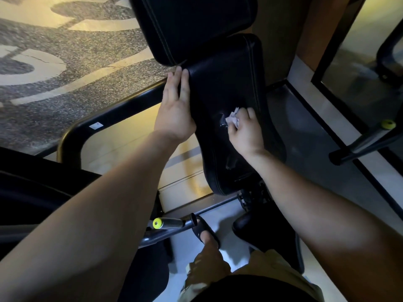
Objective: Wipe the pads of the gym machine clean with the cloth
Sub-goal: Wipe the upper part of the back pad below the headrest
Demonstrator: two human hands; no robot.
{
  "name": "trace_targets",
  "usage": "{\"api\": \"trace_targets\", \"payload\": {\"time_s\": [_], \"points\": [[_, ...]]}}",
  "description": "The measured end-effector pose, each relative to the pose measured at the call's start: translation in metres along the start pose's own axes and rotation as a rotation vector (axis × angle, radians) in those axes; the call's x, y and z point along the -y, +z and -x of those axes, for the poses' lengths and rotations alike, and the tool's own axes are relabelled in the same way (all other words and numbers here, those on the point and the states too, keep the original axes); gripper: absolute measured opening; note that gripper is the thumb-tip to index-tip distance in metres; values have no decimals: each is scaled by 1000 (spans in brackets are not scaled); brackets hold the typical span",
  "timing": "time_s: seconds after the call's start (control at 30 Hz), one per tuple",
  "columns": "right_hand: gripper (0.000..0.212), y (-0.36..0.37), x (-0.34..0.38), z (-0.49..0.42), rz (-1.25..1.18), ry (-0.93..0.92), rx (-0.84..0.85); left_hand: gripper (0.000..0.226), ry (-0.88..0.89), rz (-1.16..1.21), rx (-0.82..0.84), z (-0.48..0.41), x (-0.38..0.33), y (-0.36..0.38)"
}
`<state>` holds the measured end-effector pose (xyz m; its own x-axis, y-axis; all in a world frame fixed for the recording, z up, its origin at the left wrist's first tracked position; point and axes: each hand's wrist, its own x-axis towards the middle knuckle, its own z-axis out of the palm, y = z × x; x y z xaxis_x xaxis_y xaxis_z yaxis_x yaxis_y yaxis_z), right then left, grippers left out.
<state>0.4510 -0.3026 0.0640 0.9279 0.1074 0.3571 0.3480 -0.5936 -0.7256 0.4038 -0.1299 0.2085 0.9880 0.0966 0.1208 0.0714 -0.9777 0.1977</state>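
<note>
A long black seat pad [231,83] of the gym machine runs down the middle of the view, with a black back pad [192,25] above it. My right hand [244,131] is closed on a small crumpled white cloth [233,118] and presses it onto the seat pad's middle, where a wet shine shows. My left hand [176,107] lies flat with fingers stretched along the seat pad's left edge, its fingertips near the gap between the two pads.
A black frame tube [113,114] curves along the left of the seat. A lever with a yellow-green end cap [158,223] sticks out below, beside my foot in a black sandal [207,234]. Another yellow-capped bar [388,124] stands at the right. The floor is speckled rubber.
</note>
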Motion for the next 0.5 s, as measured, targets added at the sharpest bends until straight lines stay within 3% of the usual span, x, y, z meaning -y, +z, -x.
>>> {"api": "trace_targets", "payload": {"time_s": [0.1,0.3,0.4,0.5], "points": [[15,-9,8,-7,-25,81,46,100,-20,11,5,1,0,1],[16,-16,46,-40,-144,26,-157,99,-10,28,8,1,-1,2],[16,1,21,-4,-37,-21,-18,99,9,16,10,1,2,3],[16,4,0,16,38,48,108,100,20,24,5,1,4,4]]}}
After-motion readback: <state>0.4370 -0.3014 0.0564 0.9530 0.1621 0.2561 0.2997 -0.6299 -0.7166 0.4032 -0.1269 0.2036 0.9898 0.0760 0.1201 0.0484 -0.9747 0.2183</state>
